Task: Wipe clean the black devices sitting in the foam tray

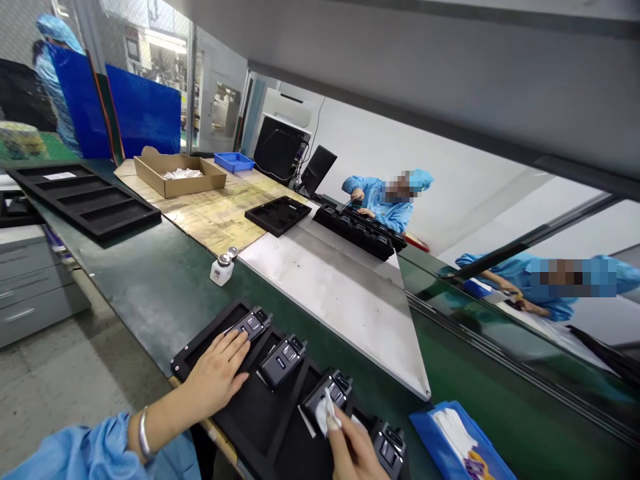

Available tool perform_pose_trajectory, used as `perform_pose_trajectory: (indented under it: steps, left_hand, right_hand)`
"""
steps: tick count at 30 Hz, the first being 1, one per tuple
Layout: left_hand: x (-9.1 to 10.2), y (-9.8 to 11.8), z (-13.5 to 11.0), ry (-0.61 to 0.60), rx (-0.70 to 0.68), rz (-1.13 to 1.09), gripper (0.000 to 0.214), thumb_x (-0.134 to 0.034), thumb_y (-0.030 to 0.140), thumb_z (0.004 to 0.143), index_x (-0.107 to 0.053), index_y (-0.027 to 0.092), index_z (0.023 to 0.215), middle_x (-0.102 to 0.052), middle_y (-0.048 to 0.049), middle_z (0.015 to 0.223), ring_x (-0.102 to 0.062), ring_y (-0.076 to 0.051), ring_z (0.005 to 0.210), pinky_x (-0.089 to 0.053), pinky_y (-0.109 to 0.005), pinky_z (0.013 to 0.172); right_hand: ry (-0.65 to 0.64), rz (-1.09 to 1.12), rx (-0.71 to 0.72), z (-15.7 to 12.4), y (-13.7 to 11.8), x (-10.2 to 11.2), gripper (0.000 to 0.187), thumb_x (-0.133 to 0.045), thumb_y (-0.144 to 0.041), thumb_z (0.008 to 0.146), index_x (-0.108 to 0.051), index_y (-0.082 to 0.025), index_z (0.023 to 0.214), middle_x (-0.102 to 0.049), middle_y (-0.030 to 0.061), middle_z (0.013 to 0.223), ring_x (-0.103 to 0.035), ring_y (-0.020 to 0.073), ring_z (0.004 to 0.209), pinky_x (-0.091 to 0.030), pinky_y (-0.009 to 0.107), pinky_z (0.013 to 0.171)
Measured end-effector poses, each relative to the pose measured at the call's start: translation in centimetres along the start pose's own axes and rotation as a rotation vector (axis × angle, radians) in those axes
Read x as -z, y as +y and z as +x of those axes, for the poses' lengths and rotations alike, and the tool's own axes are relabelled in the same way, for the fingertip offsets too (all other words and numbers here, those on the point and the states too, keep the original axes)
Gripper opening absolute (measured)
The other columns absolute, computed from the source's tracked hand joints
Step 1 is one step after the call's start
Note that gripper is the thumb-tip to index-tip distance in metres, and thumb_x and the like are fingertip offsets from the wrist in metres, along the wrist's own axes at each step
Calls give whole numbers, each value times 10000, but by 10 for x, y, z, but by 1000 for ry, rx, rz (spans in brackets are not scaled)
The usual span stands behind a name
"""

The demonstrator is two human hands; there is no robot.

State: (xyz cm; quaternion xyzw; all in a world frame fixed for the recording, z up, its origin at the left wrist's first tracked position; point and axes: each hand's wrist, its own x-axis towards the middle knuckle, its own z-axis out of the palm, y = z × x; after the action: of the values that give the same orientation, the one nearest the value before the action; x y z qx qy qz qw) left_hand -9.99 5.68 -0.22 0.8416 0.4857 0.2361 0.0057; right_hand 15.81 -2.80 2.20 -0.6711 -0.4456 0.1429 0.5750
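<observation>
A black foam tray (225,427) lies on the bench in front of me, holding several dark box-shaped electronic devices. My left hand (217,370) is open, its fingers stretched out over the lower part of the leftmost device (253,323). Beside that one sits a second device (281,362) with light lettering on its face. My right hand (353,447) pinches a white wiping cloth (326,417), which touches the third device (334,387). Partly behind the right hand is another device (389,448) at the tray's right end.
A white pump bottle (221,270) stands beyond the tray. A blue bin (463,443) with white cloths is at right. Farther off are a cardboard box (180,177), black trays (83,200), a white board (340,293), and two co-workers in blue across the bench.
</observation>
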Motion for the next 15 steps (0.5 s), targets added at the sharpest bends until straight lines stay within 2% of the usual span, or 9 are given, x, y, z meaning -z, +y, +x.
perform_pose_trajectory:
  steps: [2, 5, 7, 9, 10, 12, 15]
  left_hand:
    - [-3, -1, -8, 0, -18, 16, 508, -582, 334, 923, -527, 160, 1397, -496, -114, 1498, -459, -295, 1369, -395, -480, 1130]
    - [-3, -1, -10, -8, -25, 26, 525, -578, 334, 918, -516, 173, 1414, -484, -106, 1509, -454, -291, 1381, -394, -467, 1134]
    - [-1, 0, -9, -1, -35, 25, 524, -576, 304, 909, -517, 179, 1415, -489, -97, 1506, -459, -283, 1379, -393, -449, 1135]
    - [0, 1, -8, 7, -43, 35, 532, -578, 290, 898, -520, 180, 1415, -493, -90, 1504, -464, -276, 1374, -398, -429, 1129]
    - [1, 2, -8, 10, -48, 46, 535, -581, 290, 892, -523, 180, 1413, -493, -88, 1505, -466, -276, 1372, -404, -420, 1122]
    - [1, 2, -9, 10, -62, 80, 543, -581, 290, 884, -526, 180, 1413, -487, -85, 1510, -468, -279, 1369, -420, -409, 1104]
    - [1, 1, -9, 7, -98, 115, 544, -572, 287, 880, -531, 169, 1409, -492, -81, 1506, -482, -287, 1358, -447, -391, 1068]
  right_hand:
    - [-159, -57, 232, 34, -16, -26, 304, -656, -422, 864, -778, -173, 989, -711, 94, 978, -644, 207, 881, -489, 304, 816]
    - [-230, -165, 539, 73, -30, -82, 264, -533, -250, 952, -744, -196, 1102, -678, 66, 923, -603, 161, 842, -478, 283, 773]
    - [-344, -324, 724, 87, -31, -118, 310, -472, -188, 968, -733, -210, 1132, -658, 60, 877, -554, 160, 809, -462, 286, 754]
    - [-484, -471, 852, 92, -29, -140, 337, -468, -148, 946, -723, -227, 1151, -645, 61, 863, -519, 175, 810, -450, 335, 834]
    - [-537, -530, 886, 92, -27, -145, 348, -480, -136, 928, -714, -238, 1164, -642, 62, 875, -513, 186, 834, -427, 386, 916]
    - [-574, -609, 903, 90, -24, -146, 361, -514, -131, 893, -697, -265, 1173, -649, 62, 948, -514, 214, 929, -291, 526, 1076]
    - [-574, -702, 908, 87, -21, -135, 381, -536, -157, 879, -663, -311, 1204, -632, 65, 1214, -456, 288, 1176, -78, 652, 1124]
